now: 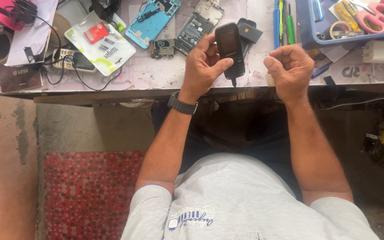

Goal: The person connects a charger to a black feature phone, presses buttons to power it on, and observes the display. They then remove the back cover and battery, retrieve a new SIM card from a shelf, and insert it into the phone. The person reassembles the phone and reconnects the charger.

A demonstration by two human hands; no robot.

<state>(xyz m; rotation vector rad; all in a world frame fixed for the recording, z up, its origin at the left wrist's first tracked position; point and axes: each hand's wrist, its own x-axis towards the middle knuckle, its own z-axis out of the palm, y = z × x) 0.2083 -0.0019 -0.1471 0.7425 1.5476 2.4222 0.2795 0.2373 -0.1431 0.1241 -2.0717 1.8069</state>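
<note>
Phone (230, 50) gripped in left hand (203, 66), long axis upright, cable hanging from its lower end.
Right hand (290, 69) just beside it, curled loosely, holding nothing visible.

Left hand (203, 66) with fingers curled in a grip, right hand (290, 66) loosely fisted.

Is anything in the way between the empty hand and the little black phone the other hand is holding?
Nothing visible. The left hand grips the small black keypad phone; the curled right hand is beside it, with only bare white bench top between them.
</note>
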